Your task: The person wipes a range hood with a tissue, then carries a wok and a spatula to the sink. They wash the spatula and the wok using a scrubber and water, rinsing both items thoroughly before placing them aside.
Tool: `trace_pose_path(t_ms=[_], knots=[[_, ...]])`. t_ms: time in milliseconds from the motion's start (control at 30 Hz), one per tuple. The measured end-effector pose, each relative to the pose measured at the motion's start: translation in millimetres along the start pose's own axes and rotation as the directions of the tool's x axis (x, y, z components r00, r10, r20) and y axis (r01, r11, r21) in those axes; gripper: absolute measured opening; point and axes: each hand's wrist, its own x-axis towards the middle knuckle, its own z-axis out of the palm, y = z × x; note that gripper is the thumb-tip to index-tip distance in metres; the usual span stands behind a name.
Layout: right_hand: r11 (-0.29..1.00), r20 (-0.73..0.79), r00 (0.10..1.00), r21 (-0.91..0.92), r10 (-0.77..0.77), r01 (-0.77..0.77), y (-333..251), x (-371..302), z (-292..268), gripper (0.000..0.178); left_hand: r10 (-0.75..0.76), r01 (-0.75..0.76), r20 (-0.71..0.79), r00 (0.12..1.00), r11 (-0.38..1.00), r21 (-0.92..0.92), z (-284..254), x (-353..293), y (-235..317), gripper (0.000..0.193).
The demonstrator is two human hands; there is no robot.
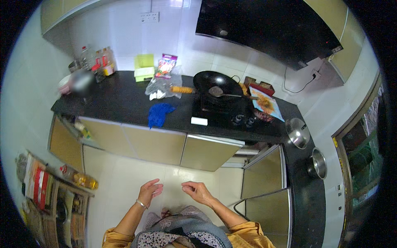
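Left hand (149, 193): fingers spread, above pale floor (111, 177).
Right hand (197, 193): fingers curled; cannot tell whether pinching.
Flat beige cabinet door (209, 153): beyond right hand.
Crumpled blue cloth (159, 115): on black countertop (120, 99), front edge.

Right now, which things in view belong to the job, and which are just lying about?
Perhaps the job, by nearness: left hand, right hand (neither visibly holding anything), beige cabinet door.
Apparently lying about: blue cloth, plastic bag, metal pot.
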Motion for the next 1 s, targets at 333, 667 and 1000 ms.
trace_pose_path(t_ms=[333, 667, 1000], knots=[[0.988, -0.003, 0.996, 0.123, -0.094, 0.094, 5.1, 215.3, -76.2, 0.021, 0.092, -0.095, -0.038, 0.995, 0.992, -0.089, 36.6, 160.4, 85.4, 0.037], [0.906, -0.241, 0.873, -0.096, -0.423, 0.413, 21.0, 457.8, -75.8, 0.017, 0.088, -0.175, -0.315, 0.945, 0.95, -0.258, 53.0, 219.1, 128.1, 0.03], [0.766, -0.274, 0.761, -0.49, -0.588, 0.416, 45.8, 597.0, -45.2, 0.014, 0.101, -0.219, -0.398, 0.912, 0.94, -0.263, 21.4, 232.3, 154.5, 0.029]])
